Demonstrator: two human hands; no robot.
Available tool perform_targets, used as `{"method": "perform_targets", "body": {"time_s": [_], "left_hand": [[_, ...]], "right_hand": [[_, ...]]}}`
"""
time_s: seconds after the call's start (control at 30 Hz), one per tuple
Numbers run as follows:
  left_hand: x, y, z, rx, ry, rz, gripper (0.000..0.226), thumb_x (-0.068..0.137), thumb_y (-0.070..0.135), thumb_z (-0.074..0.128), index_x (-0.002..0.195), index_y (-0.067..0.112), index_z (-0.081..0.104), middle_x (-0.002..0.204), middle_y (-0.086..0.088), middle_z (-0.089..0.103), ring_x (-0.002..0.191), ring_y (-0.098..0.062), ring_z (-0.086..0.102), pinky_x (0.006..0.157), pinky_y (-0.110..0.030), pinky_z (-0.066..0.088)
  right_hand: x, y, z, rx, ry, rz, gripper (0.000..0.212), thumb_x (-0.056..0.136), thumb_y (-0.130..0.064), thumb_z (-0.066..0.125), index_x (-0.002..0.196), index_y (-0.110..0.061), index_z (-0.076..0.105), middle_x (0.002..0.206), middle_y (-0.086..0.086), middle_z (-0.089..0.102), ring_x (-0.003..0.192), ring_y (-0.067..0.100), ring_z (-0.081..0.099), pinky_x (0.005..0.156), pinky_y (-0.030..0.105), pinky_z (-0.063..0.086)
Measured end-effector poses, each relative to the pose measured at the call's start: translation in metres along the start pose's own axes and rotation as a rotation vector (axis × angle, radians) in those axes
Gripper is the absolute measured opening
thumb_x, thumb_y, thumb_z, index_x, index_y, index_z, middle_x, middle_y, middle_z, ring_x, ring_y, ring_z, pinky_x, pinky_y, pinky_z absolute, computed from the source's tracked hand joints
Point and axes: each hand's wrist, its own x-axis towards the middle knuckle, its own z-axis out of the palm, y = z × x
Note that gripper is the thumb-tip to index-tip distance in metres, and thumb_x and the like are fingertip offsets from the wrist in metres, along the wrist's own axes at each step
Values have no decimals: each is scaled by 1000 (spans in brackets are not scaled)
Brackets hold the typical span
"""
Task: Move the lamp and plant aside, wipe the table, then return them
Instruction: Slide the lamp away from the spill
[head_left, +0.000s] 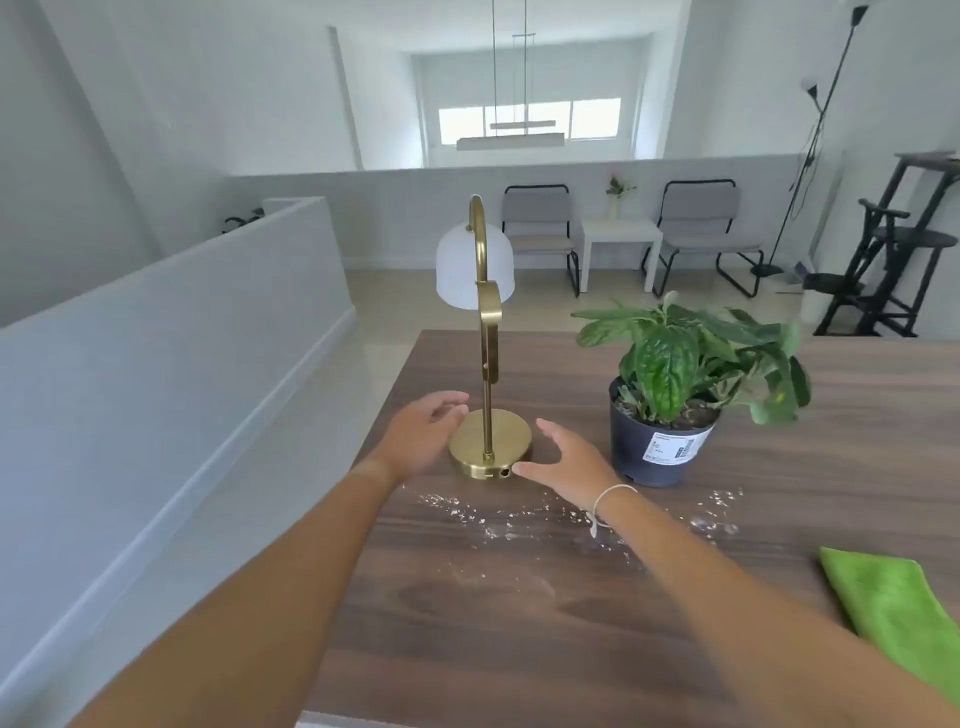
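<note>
A brass lamp (488, 441) with a round base, a curved arm and a white dome shade stands upright near the left edge of the dark wooden table (519, 623). My left hand (423, 439) is at the left side of the base, fingers apart. My right hand (569, 462) is at the base's right side, fingers spread, thumb tip by the base's front. Neither hand clearly grips it. A green plant (670, 410) in a dark pot with a white label stands to the right of the lamp. White crumbs (498, 519) lie scattered in front of both.
A folded green cloth (898, 608) lies at the table's right front edge. The table's left edge drops to the floor beside a low white wall. Beyond the table stand two chairs, a small white side table, a floor lamp and a dark stand.
</note>
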Motion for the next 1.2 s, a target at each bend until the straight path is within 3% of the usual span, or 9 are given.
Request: {"method": "perform_targets", "body": {"time_s": [0.27, 0.4, 0.5, 0.63, 1.0, 1.2], "left_hand": [[40, -55, -3, 281, -287, -19, 53, 84, 29, 61, 134, 27, 45, 139, 3, 49, 130, -16, 43, 105, -26, 31], [42, -53, 3, 277, -317, -23, 88, 73, 37, 73, 145, 19, 27, 150, 5, 34, 134, -14, 35, 108, -24, 25], [67, -72, 12, 312, -395, -13, 100, 67, 41, 77, 146, 21, 19, 153, 9, 26, 139, -13, 28, 110, -24, 22], [61, -79, 12, 320, -357, 22, 104, 65, 43, 78, 147, 21, 17, 155, 8, 22, 141, -12, 23, 113, -27, 20], [99, -84, 10, 296, -269, -10, 101, 66, 40, 78, 147, 21, 20, 155, 8, 22, 141, -9, 22, 108, -19, 15], [141, -94, 3, 275, -256, -45, 100, 66, 41, 77, 146, 22, 20, 155, 9, 23, 141, -10, 23, 112, -24, 18]], "right_hand": [[34, 2, 13, -138, -41, 73, 96, 70, -44, 73, 146, -25, 17, 155, -1, 24, 142, 20, 23, 113, 38, 24], [34, 0, -3, -187, -90, 67, 97, 70, -45, 72, 146, -32, 14, 158, 2, 13, 146, 27, 6, 116, 45, 15], [64, 8, 3, -244, -165, 103, 97, 71, -45, 72, 146, -35, 12, 158, 1, 9, 146, 28, 0, 115, 46, 13], [62, 10, 7, -231, -167, 86, 96, 71, -44, 72, 146, -35, 12, 158, 0, 9, 146, 28, 0, 116, 46, 16], [110, 11, 3, -159, -164, 10, 93, 72, -40, 72, 146, -31, 16, 156, -3, 21, 145, 28, 7, 114, 45, 18], [155, 11, 6, -82, -145, 8, 92, 71, -37, 73, 145, -29, 19, 153, -3, 27, 142, 22, 22, 115, 41, 25]]}}
